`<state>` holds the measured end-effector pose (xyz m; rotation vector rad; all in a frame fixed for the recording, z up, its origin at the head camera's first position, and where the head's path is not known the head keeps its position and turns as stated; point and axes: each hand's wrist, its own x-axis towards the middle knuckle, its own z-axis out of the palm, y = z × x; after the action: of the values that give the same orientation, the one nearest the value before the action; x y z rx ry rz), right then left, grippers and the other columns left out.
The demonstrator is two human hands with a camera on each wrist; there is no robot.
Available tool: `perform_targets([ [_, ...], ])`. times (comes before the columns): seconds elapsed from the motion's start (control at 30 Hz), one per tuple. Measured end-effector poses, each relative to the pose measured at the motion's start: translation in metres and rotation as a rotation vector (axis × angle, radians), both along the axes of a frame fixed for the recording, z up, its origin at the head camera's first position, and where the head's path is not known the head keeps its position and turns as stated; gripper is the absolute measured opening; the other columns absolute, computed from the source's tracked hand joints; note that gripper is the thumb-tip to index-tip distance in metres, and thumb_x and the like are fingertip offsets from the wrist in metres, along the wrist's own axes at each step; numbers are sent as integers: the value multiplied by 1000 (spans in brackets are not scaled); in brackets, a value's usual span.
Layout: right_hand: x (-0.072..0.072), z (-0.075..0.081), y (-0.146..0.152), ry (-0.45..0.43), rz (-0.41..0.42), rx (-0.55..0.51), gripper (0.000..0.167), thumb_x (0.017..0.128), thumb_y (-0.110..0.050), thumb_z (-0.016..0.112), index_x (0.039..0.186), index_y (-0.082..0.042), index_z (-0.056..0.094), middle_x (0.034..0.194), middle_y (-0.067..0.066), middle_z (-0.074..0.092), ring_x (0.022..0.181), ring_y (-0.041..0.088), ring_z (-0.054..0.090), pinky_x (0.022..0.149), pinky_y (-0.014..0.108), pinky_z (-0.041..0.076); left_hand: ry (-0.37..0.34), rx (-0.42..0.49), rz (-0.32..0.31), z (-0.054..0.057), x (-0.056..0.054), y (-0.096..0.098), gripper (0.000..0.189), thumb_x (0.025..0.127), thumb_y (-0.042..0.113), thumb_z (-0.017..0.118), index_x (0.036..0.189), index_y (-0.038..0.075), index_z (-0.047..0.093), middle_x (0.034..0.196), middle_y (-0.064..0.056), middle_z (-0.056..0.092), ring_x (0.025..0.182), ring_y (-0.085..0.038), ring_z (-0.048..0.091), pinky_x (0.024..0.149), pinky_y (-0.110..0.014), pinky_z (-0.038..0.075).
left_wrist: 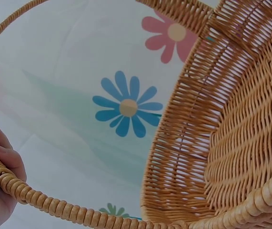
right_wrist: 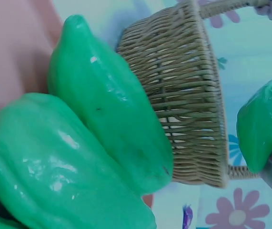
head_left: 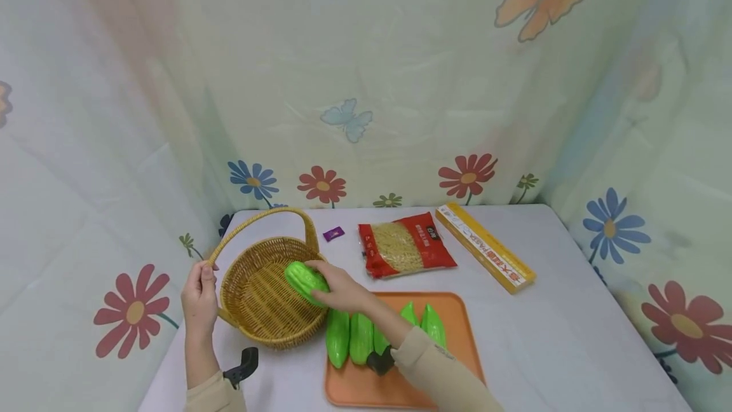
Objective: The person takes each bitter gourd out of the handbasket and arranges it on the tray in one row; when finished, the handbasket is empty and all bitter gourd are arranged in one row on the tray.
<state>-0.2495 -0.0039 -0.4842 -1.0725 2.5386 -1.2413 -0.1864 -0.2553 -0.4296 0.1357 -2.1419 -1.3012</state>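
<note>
On the left, my left hand [head_left: 199,297] grips the arched handle [left_wrist: 64,210] of a round wicker basket [head_left: 236,269]. The basket looks tipped a little toward that hand, with its bare woven floor showing. My right hand [head_left: 343,290] holds a glossy, ridged green gourd [head_left: 303,280], thumb on the near side and fingers on the far side. This gourd overlaps the basket's right rim in the head view and appears above the rim in the right wrist view. Several similar green gourds [head_left: 337,339] lie side by side on an orange tray [head_left: 351,391], partly covered by my right forearm.
Behind the tray lies a red bag of pasta [head_left: 400,247], with a long yellow pasta box [head_left: 486,247] slanting to its right. A small purple packet [head_left: 333,234] sits near the basket handle. Flower-printed curtains [head_left: 389,81] enclose the white table [head_left: 566,336] on three sides.
</note>
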Motion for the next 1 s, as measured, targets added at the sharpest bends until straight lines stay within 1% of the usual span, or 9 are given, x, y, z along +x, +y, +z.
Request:
perform_targets([
  [0.07,1,0,6,-23,-22,-48,56,88,-18,59,138,-8,35,122,6,51,103,15,51,83,28,44,6,1,-4,0,-1,0,27,100,17,37,97,-5,51,68,-2,38,57,-10,32,50,-22,28],
  [0.17,4,0,17,-88,-66,-119,55,89,-18,58,138,-8,35,123,9,51,105,19,53,82,28,45,-3,4,3,1,0,1,27,100,18,37,96,-4,51,69,-2,38,58,-10,33,51,-22,28],
  [0.33,15,1,37,-201,-160,-238,53,91,-17,57,138,-10,34,125,14,49,105,25,54,83,33,46,-2,9,8,2,-1,1,27,100,19,37,96,-4,51,69,-1,38,59,-10,33,53,-21,28],
  [0.53,33,22,66,-283,-259,-392,53,90,-7,57,138,-2,33,128,25,43,110,40,48,89,47,41,1,11,7,2,0,0,26,100,18,38,96,-4,51,69,0,38,59,-9,33,53,-21,28],
  [0.63,32,18,80,-298,-335,-409,54,90,-10,58,138,-7,34,130,22,42,111,38,48,89,45,41,6,12,2,0,1,0,26,100,16,37,96,-4,51,68,1,38,59,-9,33,52,-21,27],
  [0.7,29,12,89,-289,-393,-408,54,89,-13,60,138,-11,36,130,19,44,110,35,50,88,43,42,6,7,5,0,1,0,26,100,17,37,96,-5,51,69,1,38,59,-9,33,52,-21,27],
  [0.8,25,6,101,-267,-468,-411,54,89,-16,61,137,-12,37,129,17,45,110,34,51,87,43,43,9,-3,4,-1,0,-1,27,100,17,36,96,-5,51,69,1,37,59,-8,32,51,-21,27],
  [0.9,27,7,113,-272,-531,-422,54,89,-15,60,137,-13,36,128,18,46,112,36,50,87,46,42,0,2,9,-10,-6,-8,27,100,19,37,97,-3,52,68,0,37,58,-9,32,50,-21,28],
  [1.0,35,7,124,-293,-576,-418,54,90,-16,59,138,-12,34,128,20,45,114,38,48,88,47,42,-13,8,14,-22,-13,-15,27,100,22,37,97,-1,53,68,0,38,58,-10,33,50,-22,28],
])
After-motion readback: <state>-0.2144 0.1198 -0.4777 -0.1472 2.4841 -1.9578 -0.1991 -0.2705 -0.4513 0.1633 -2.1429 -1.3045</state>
